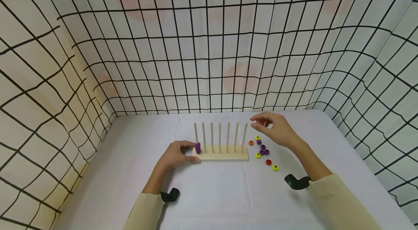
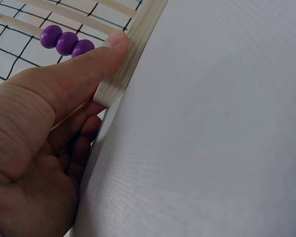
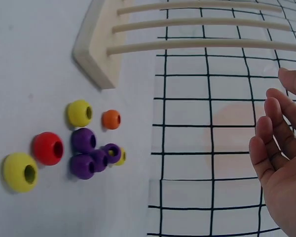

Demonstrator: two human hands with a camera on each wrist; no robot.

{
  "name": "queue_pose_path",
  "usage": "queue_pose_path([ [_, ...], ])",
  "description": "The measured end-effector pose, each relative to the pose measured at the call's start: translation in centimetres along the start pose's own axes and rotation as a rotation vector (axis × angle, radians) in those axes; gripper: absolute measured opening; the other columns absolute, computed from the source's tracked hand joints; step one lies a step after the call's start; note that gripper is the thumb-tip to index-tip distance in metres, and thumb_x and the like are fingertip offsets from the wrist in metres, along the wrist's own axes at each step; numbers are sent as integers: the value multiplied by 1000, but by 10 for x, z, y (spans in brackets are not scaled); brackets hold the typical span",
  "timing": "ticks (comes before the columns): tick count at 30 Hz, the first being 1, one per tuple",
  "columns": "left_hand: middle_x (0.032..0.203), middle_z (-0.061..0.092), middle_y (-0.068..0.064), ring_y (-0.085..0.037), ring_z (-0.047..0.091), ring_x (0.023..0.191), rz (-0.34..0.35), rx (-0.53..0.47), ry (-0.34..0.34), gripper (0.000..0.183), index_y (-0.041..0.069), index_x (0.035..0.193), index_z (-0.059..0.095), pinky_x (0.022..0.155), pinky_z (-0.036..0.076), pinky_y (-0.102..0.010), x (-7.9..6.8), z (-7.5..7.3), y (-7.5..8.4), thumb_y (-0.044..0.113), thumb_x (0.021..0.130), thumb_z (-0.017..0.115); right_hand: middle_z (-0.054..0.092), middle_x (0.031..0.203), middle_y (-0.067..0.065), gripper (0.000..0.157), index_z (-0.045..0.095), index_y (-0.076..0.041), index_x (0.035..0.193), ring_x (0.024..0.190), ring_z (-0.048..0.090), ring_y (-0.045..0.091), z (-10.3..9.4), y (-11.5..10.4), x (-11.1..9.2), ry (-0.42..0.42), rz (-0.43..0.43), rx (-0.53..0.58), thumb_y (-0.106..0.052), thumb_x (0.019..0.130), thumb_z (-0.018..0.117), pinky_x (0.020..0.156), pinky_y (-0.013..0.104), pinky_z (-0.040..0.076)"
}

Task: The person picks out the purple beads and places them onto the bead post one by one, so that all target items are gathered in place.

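A wooden peg rack (image 1: 220, 155) with several upright dowels stands on the table. My left hand (image 1: 176, 155) grips the left end of its base, thumb on the front edge (image 2: 116, 44) and fingers behind. Three purple beads (image 1: 197, 148) are stacked low on the leftmost dowel. My right hand (image 1: 275, 128) hovers just right of the rightmost dowel (image 3: 202, 44), fingers loosely bent and thumb apart, with nothing between them. Below it lie loose beads: several purple ones (image 3: 84, 140), an orange one (image 3: 111, 119), a red one (image 3: 48, 148) and yellow ones (image 3: 20, 172).
A white cloth covers the table (image 1: 209, 197). Walls of white sheeting behind a black grid net (image 1: 215, 48) enclose its back and sides. A black wrist mount (image 1: 169, 195) sits at the left cuff, and another black mount (image 1: 297, 182) at the right cuff.
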State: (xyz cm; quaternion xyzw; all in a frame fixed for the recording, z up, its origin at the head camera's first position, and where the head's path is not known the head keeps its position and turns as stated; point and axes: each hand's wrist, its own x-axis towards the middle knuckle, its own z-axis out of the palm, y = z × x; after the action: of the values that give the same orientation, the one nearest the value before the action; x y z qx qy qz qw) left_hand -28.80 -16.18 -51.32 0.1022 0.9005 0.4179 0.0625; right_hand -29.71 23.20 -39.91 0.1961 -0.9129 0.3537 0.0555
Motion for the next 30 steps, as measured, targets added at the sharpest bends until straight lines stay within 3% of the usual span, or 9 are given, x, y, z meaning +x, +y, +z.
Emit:
queue_pose_path([
  [7, 132, 71, -1, -27, 59, 133, -1, -12, -2, 61, 25, 120, 77, 117, 43, -49, -1, -2, 1, 40, 65, 98, 68, 99, -2, 33, 72, -15, 123, 93, 56, 19, 5, 19, -7, -32, 40, 4, -38, 98, 72, 80, 27, 50],
  [19, 131, 72, -1, -26, 60, 133, -6, -19, 1, 61, 24, 120, 77, 116, 43, -49, -1, 0, 1, 39, 65, 99, 65, 95, -1, 34, 71, -12, 125, 90, 55, 20, 19, 61, -25, -73, 119, -31, -31, 97, 74, 75, 26, 49],
  [30, 129, 72, -1, -25, 61, 130, 6, -10, 7, 61, 24, 120, 77, 115, 45, -48, 0, 0, 0, 39, 65, 99, 63, 92, -1, 32, 72, -16, 122, 87, 54, 20, 35, 90, -32, -110, 180, -36, -32, 96, 75, 69, 24, 49],
])
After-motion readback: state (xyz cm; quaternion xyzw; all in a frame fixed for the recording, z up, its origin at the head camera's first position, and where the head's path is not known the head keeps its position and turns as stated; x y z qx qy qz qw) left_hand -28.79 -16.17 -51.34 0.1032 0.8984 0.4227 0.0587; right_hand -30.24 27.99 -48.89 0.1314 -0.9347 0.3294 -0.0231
